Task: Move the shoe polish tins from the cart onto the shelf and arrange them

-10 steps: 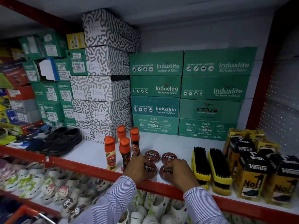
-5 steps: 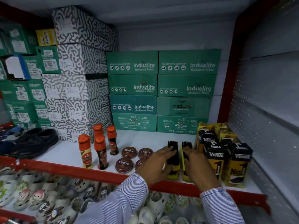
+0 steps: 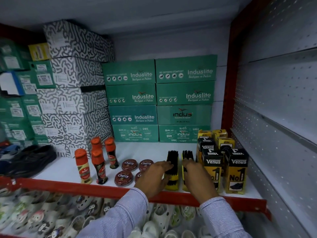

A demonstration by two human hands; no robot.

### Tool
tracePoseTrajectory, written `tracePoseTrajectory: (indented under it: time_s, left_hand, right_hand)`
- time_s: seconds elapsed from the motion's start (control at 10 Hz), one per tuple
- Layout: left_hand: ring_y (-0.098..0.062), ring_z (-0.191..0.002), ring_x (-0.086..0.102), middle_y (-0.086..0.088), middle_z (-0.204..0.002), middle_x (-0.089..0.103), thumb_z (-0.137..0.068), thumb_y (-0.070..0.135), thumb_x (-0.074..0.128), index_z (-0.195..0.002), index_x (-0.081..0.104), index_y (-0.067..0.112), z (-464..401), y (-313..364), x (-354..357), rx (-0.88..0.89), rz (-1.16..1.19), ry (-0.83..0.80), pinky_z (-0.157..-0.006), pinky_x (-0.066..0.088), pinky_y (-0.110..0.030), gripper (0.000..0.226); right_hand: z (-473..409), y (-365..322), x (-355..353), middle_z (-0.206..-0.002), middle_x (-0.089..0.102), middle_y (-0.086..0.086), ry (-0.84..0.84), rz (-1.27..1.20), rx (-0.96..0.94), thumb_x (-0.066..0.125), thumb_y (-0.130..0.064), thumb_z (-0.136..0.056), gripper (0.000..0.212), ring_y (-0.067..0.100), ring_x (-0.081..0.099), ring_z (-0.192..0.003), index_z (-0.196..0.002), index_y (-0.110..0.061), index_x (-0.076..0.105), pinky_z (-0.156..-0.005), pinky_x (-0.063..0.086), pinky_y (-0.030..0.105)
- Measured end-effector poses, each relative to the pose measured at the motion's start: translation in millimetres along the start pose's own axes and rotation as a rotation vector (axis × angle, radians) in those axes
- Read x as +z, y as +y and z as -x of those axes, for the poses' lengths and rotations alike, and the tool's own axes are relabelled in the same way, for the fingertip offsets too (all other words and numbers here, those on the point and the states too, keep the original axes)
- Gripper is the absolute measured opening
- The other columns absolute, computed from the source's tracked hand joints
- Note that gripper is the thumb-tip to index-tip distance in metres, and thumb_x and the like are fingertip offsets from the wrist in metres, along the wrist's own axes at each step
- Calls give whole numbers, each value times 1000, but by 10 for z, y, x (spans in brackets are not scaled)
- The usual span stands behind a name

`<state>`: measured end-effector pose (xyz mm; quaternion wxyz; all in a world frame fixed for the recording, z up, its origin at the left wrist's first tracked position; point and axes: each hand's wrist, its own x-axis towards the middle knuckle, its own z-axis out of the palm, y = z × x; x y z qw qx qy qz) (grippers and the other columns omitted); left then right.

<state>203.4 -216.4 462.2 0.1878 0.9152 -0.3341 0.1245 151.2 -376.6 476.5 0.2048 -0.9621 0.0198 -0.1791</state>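
Note:
Several round brown Cherry polish tins lie flat on the white shelf (image 3: 147, 150): two at the back (image 3: 129, 164) (image 3: 146, 164), one at the front (image 3: 123, 177), and another (image 3: 139, 176) partly hidden by my left hand. My left hand (image 3: 155, 176) rests against the left black-bristled yellow brush (image 3: 172, 166). My right hand (image 3: 197, 176) lies on the right brush (image 3: 187, 156). The fingers of both hands are stretched forward along the brushes. No cart is in view.
Orange-capped polish bottles (image 3: 98, 167) stand left of the tins. Yellow-and-black Venus boxes (image 3: 235, 170) stand right of the brushes. Green Induslite shoe boxes (image 3: 159, 98) and patterned boxes (image 3: 72, 93) fill the back. Black shoes (image 3: 32, 158) lie far left. The shelf has a red front rail (image 3: 68, 185).
Both hands left the front tins and moved right onto the two brushes. The brushes now stand closer together, next to the Venus boxes. The camera swung right.

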Motion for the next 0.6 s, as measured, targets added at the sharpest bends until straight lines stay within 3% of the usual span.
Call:
tracePoseTrajectory:
  time_s: [0.1, 0.2, 0.3, 0.4, 0.5, 0.6]
  left_hand:
    - [-14, -145, 38, 4, -156, 44, -94, 14, 55, -147, 44, 25, -35, 151, -10, 53, 15, 92, -117, 26, -22, 55]
    - [-12, -147, 33, 4, -158, 40, -95, 11, 52, -150, 38, 24, -152, 463, -55, 134, 60, 188, -118, 15, -15, 58]
    - [-11, -148, 29, 4, -161, 33, -98, 10, 47, -152, 33, 23, -299, 753, -44, 198, 85, 202, -118, 13, -14, 57]
    - [-12, -149, 28, 3, -162, 31, -97, 4, 43, -152, 33, 20, -393, 906, 13, 226, 50, 145, -119, 12, -17, 58]
    - [-14, -149, 30, 4, -161, 33, -93, 1, 43, -151, 35, 20, -441, 902, 56, 216, 36, 95, -120, 16, -19, 62]
    - [-12, -151, 25, 5, -162, 31, -93, 3, 43, -153, 32, 21, -404, 902, -18, 217, 67, 63, -124, 19, -24, 64]
  right_hand:
    - [91, -33, -284, -148, 48, 3, 125, -69, -140, 52, 10, -88, 57, 15, 43, -138, -138, -16, 52, -114, 27, 21]
    - [196, 25, -638, -147, 49, -1, 343, -128, -143, 49, 7, -92, 52, 14, 42, -138, -138, -16, 51, -117, 26, 26]
    - [167, 312, -795, -143, 54, 5, 449, 6, -45, 51, 1, -92, 47, 21, 47, -134, -137, -12, 53, -116, 36, 36]
    - [176, 532, -838, -120, 68, 10, 410, 56, 86, 55, -2, -90, 31, 24, 64, -107, -118, -12, 64, -93, 54, 35]
    - [178, 610, -810, -99, 72, 9, 324, 53, 166, 58, -7, -89, 12, 24, 67, -86, -95, -13, 66, -85, 56, 37]
    - [137, 630, -773, -101, 73, 7, 346, 85, 138, 59, -7, -88, 15, 22, 67, -89, -99, -13, 68, -92, 54, 41]
